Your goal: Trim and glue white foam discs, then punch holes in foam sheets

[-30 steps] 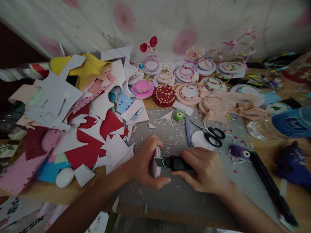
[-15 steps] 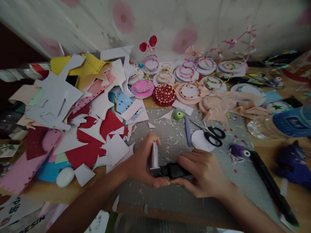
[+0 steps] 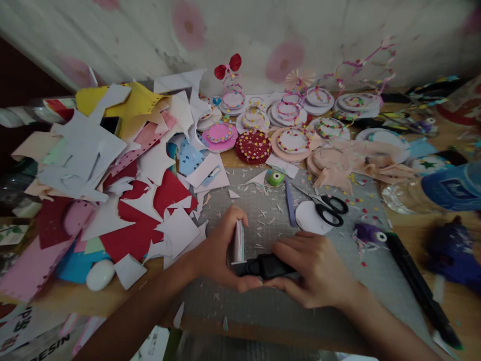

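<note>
Held on edge in my left hand (image 3: 220, 250) is a thin pale layered stack (image 3: 239, 240), white with a bluish-green edge. Thumb and fingers wrap round it, and part of it is hidden. My right hand (image 3: 311, 265) is closed round a black-handled tool (image 3: 268, 265), whose exact kind I cannot make out. The tool's narrow front end, with a thin light metal edge, meets the stack's near end. My left thumb lies under that front end. Both hands are above the grey cutting mat (image 3: 263, 306), which is strewn with small white slivers.
Scissors (image 3: 323, 208) lie over a white disc (image 3: 306, 220) beside a purple strip (image 3: 290, 203). Paper and foam scraps (image 3: 143, 220) pile up at left. Decorated round pieces (image 3: 253, 146) line the back. A water bottle (image 3: 451, 188) and a long black tool (image 3: 421, 286) lie at right.
Almost nothing differs. The hands, the stack and the black-handled tool keep the same position; the view has shifted very slightly.
</note>
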The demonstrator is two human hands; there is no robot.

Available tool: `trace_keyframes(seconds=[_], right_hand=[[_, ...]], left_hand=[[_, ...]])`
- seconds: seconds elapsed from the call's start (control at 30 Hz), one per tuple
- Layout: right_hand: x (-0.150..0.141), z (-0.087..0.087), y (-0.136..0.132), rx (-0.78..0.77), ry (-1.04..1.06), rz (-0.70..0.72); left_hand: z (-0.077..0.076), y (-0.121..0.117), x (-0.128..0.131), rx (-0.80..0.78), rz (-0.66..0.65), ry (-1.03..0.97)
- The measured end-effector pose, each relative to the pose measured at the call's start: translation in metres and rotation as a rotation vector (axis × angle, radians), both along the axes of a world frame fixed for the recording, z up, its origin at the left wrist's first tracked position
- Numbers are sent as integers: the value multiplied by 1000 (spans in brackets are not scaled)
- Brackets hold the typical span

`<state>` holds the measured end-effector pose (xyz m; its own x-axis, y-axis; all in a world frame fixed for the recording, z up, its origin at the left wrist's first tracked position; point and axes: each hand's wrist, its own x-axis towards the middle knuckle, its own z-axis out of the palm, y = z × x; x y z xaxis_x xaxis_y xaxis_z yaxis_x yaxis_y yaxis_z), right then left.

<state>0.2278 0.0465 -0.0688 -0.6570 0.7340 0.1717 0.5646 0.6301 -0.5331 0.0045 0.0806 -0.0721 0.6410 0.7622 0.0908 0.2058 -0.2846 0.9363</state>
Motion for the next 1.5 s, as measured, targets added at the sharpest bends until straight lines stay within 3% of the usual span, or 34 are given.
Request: trace_keyframes(seconds=[0.33, 0.9, 1.5], right_hand=[[-2, 1, 0, 40, 9, -36], [0, -2, -1, -42, 9, 16], [-3, -2, -1, 33, 18, -23]], left_hand=[[-6, 0, 1, 106, -12, -54], [-8, -2, 1, 107, 0, -134], [-9, 0, -1, 145, -12, -91]])
